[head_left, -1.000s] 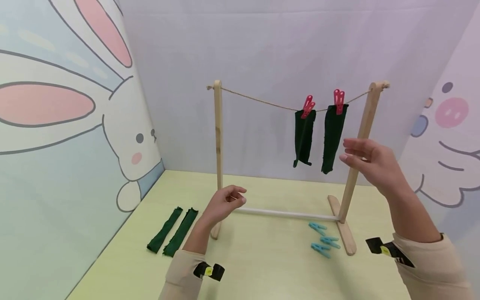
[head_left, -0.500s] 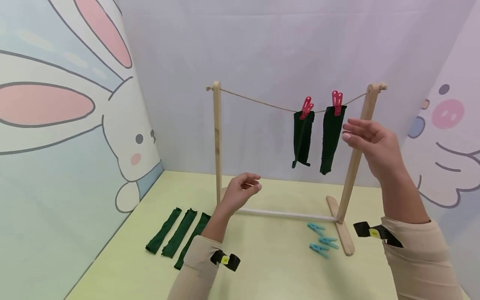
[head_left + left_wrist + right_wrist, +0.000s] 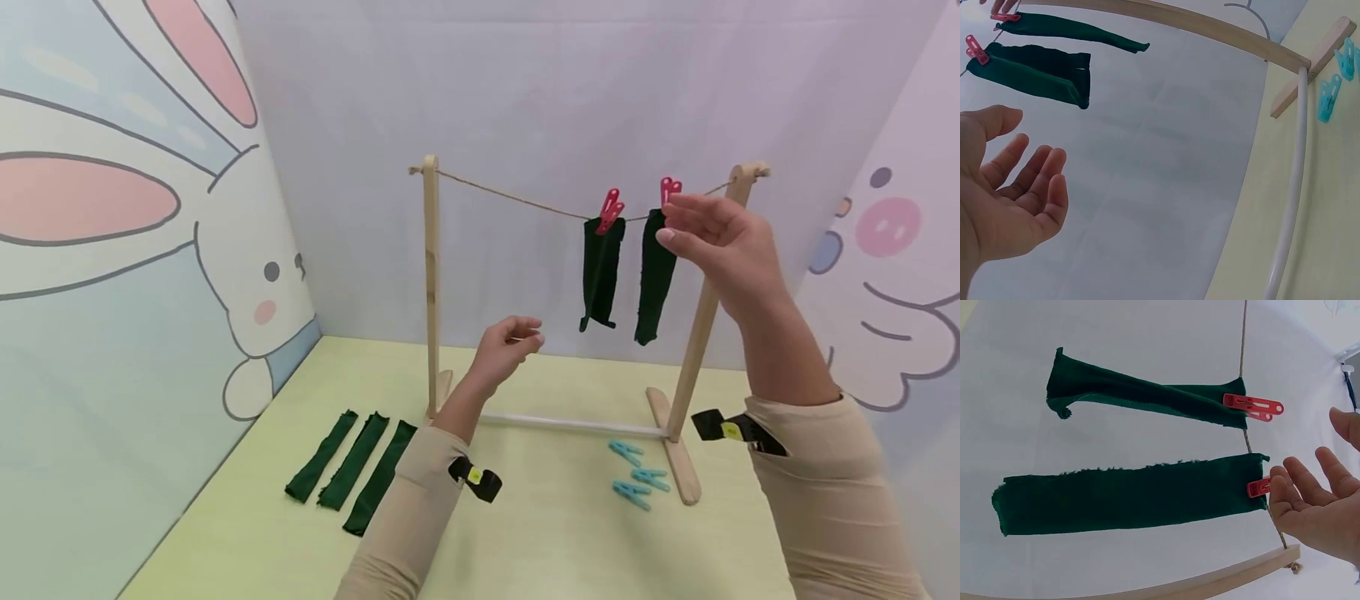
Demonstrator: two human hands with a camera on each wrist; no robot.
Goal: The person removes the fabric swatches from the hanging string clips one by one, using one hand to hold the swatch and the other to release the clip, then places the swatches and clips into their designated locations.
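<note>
Neither of your hands holds anything: the fingers of the right hand (image 3: pixel 723 250) bend loosely beside the right red clip (image 3: pixel 1259 487), near the right post of the rack (image 3: pixel 431 275), though whether they touch it you cannot tell. Your left hand (image 3: pixel 506 346) is relaxed, in front of the rack and below its rope (image 3: pixel 517 198).

Expect that clip to be light, stiff and springy; pinch its two upper ears. The right hanging cloth (image 3: pixel 655 287) it clips to the rope looks soft, light and floppy, hardly fragile or slippery, so you'd best support it at the top edge.

Count two red clips and two hanging cloths on the rack's rope, three flat cloths (image 3: pixel 322 458) lying left of the rack, and three blue clips (image 3: pixel 626 452) by the rack's right foot.
</note>
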